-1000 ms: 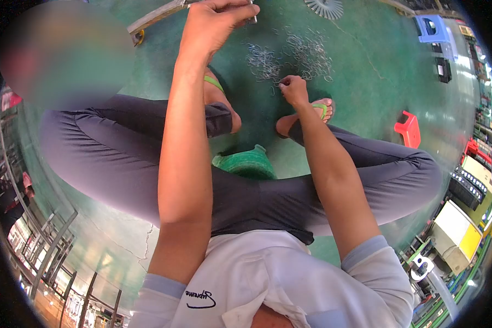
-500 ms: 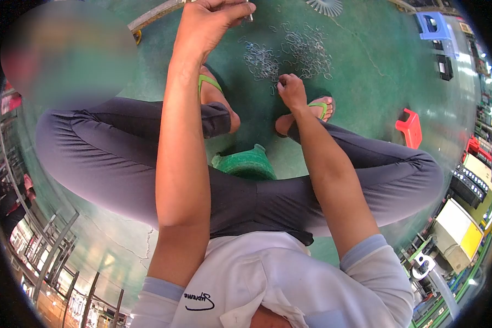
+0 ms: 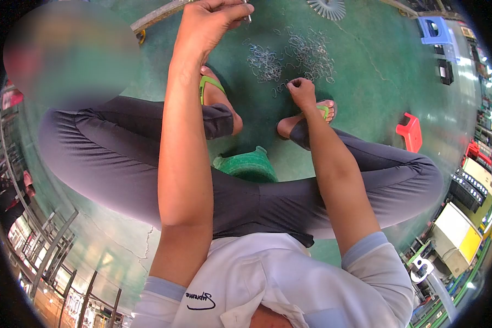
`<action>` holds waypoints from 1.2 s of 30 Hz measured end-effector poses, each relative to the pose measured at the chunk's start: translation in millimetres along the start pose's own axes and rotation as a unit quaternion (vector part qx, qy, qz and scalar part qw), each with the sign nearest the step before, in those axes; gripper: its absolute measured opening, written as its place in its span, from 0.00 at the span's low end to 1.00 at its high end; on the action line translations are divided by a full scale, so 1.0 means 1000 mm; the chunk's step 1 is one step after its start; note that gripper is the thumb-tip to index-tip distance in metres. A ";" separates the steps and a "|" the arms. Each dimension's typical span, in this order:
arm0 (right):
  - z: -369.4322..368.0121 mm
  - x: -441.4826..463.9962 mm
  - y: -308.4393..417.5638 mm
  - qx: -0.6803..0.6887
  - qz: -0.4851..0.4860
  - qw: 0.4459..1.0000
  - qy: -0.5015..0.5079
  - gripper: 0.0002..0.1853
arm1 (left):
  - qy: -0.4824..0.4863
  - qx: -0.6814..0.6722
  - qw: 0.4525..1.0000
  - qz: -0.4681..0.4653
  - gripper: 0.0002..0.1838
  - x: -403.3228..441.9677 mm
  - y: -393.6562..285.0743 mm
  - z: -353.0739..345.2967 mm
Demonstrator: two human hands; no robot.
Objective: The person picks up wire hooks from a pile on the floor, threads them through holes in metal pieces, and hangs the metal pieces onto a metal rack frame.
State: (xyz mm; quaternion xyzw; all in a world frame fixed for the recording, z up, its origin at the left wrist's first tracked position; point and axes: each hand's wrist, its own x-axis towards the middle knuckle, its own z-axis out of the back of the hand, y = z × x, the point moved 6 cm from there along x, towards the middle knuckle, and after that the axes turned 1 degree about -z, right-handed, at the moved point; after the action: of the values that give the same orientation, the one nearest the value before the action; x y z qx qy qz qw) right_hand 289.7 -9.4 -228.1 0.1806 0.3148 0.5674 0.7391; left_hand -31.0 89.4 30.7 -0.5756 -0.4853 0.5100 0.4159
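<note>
At the top of the head view, my left hand (image 3: 216, 16) is closed around a thin, pale metal rod (image 3: 249, 18), whose end sticks out below the fingertips. The rest of that rod is hidden by the hand or cut off by the frame edge. Lower and to the right, my right hand (image 3: 302, 92) has its fingers pinched together beside a few loose wire hooks (image 3: 279, 88) on the green floor. What lies between these fingertips is too small to tell. Just beyond are two loose heaps of bent wire hooks, a nearer heap (image 3: 265, 64) and a wider heap (image 3: 312, 54).
I sit low with knees spread, over a green plastic stool (image 3: 249, 165). A red stool (image 3: 410, 133) and a blue stool (image 3: 435, 30) stand to the right. A grey slatted disc (image 3: 328, 7) lies at the top. Metal racks (image 3: 52, 251) line the lower left.
My right hand has drawn back a little to the right and down, away from the heaps, uncovering a few hooks. My left hand stays almost where it was, still gripping the rod.
</note>
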 end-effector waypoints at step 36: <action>0.033 0.005 0.293 0.435 0.166 0.885 -0.003 0.07 | 0.028 -0.006 0.998 0.047 0.19 0.001 -0.008 0.040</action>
State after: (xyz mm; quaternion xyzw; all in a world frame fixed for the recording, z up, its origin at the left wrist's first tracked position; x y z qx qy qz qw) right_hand 100.4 83.7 -22.2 0.5357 0.4931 0.4872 0.4823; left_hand -71.2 90.8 33.0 -0.6146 -0.4486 0.5099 0.4012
